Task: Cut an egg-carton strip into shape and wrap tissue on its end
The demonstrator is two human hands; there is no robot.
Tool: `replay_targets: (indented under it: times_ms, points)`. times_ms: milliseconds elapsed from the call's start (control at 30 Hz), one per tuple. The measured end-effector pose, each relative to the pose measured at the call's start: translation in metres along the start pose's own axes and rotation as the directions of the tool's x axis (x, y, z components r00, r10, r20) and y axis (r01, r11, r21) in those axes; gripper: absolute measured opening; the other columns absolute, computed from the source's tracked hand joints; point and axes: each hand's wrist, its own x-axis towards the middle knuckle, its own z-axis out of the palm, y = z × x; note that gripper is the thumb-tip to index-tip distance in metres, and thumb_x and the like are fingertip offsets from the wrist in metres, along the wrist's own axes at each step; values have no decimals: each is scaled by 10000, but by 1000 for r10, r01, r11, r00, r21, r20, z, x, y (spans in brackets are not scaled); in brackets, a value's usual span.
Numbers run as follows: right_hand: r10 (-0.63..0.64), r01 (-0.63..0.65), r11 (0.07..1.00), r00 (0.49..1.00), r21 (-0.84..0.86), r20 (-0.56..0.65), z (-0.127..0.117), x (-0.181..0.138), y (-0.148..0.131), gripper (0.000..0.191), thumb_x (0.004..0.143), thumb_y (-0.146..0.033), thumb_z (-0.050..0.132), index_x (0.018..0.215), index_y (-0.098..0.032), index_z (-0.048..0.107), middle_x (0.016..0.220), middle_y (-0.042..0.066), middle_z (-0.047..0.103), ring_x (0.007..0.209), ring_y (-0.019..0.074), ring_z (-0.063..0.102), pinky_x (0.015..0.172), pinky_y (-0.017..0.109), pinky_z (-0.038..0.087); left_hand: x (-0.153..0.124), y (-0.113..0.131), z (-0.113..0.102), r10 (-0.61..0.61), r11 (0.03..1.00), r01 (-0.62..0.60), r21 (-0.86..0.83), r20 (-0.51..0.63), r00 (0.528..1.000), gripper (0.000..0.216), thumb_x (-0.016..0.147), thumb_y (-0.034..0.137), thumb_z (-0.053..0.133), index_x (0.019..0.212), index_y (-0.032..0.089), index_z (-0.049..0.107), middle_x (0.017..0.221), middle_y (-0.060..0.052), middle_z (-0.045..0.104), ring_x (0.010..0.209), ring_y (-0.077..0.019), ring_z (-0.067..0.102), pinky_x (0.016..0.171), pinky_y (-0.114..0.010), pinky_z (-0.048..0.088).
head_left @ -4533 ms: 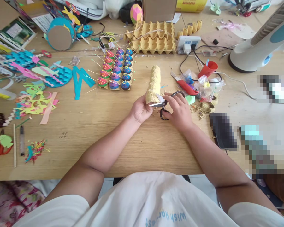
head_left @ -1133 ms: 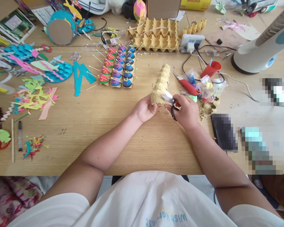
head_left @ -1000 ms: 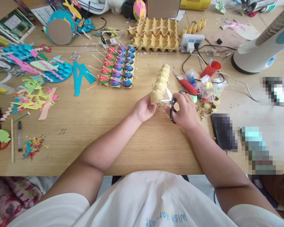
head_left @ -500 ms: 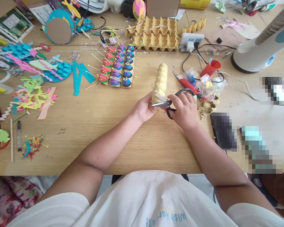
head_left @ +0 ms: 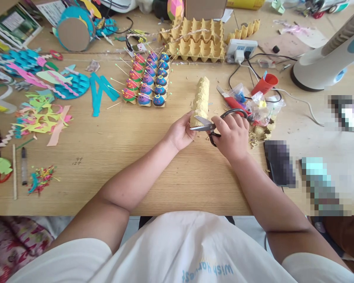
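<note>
My left hand [head_left: 179, 133] grips the near end of a long yellow strip of egg-carton cups [head_left: 201, 98] that lies pointing away from me on the wooden table [head_left: 112, 133]. My right hand [head_left: 231, 135] is closed on black-handled scissors [head_left: 215, 122]. Their blades are slightly apart and point left, against the near end of the strip. Small yellow cardboard scraps [head_left: 258, 133] lie just right of my right hand.
Rows of painted egg-cup figures with pins [head_left: 149, 80] stand left of the strip. Whole egg cartons [head_left: 199, 39] and a power strip [head_left: 238, 49] sit behind. A red cup [head_left: 265, 83], plastic bags [head_left: 262, 108], a white fan base [head_left: 321, 67] and coloured paper cut-outs [head_left: 44, 114] fill the sides.
The strip has swung from tilted to the right back to nearly straight away from me. The scissors have turned so the blades lie level across its near end.
</note>
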Motion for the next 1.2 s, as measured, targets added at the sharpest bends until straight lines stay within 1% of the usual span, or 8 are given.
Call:
replay_targets:
  times_ms: [133, 233, 400, 567, 700, 900, 1067, 1200]
  points:
    - [29, -29, 999, 999, -14, 31, 0, 1, 1, 306, 982, -282, 636, 1282, -275, 691, 1007, 79, 673, 1031, 295, 549, 903, 415, 353, -2, 1, 3, -11, 1000, 11, 1, -30, 999, 323, 1149, 155, 444, 1090, 69, 749, 711, -18, 788, 515, -78, 718, 454, -109, 534]
    - [38, -38, 999, 999, -26, 17, 1, 1, 1, 295, 991, -258, 614, 1274, -278, 694, 1003, 80, 677, 1031, 292, 557, 903, 412, 355, -4, 3, 5, -29, 999, 30, 17, -43, 999, 334, 1156, 168, 432, 1155, 63, 749, 702, -13, 785, 494, -82, 709, 441, -115, 528]
    - [45, -45, 998, 999, -41, -15, 1, 0, 0, 370, 996, -300, 629, 1364, -277, 665, 1069, 97, 682, 1100, 318, 573, 964, 439, 384, -6, 3, 7, -29, 1000, 29, -3, -43, 999, 339, 1157, 162, 427, 1237, 60, 741, 737, -18, 794, 542, -86, 738, 466, -113, 543]
    - [36, -38, 999, 998, 32, 49, -5, 3, -2, 431, 1000, -328, 625, 1429, -297, 641, 1121, 125, 679, 1150, 361, 584, 1007, 496, 418, -5, 2, 6, -27, 999, 26, -35, -32, 999, 364, 1159, 168, 420, 1310, 77, 738, 778, -30, 807, 584, -77, 751, 497, -95, 544]
    - [34, -38, 998, 997, 57, 64, -8, 4, -3, 446, 1008, -318, 610, 1453, -309, 626, 1137, 114, 677, 1164, 356, 576, 1015, 496, 423, -4, 2, 5, -33, 999, 32, -34, -38, 999, 371, 1148, 177, 456, 1390, 89, 724, 783, -31, 808, 577, -78, 740, 485, -97, 525]
    - [30, -32, 998, 999, 50, 42, -2, 3, 1, 402, 1006, -349, 628, 1404, -300, 655, 1082, 103, 676, 1129, 344, 570, 977, 472, 414, -5, 1, 7, -31, 999, 29, -30, -54, 998, 355, 1139, 168, 484, 1373, 98, 741, 774, -23, 804, 580, -81, 739, 537, -116, 561]
    - [42, -43, 999, 998, 33, 37, 0, 2, 4, 309, 1024, -356, 604, 1314, -294, 690, 1000, 84, 669, 1028, 305, 570, 913, 441, 407, -7, 1, 7, -34, 999, 34, -14, -53, 998, 359, 1150, 168, 461, 1365, 87, 737, 734, -16, 790, 530, -81, 711, 467, -120, 522]
    - [46, -47, 999, 998, 19, 31, 0, 2, 6, 306, 1008, -313, 601, 1301, -307, 690, 975, 78, 672, 1002, 295, 578, 883, 430, 407, -7, 0, 9, -23, 999, 21, -39, -54, 998, 375, 1155, 154, 435, 1375, 108, 736, 749, -11, 798, 562, -81, 737, 519, -113, 561]
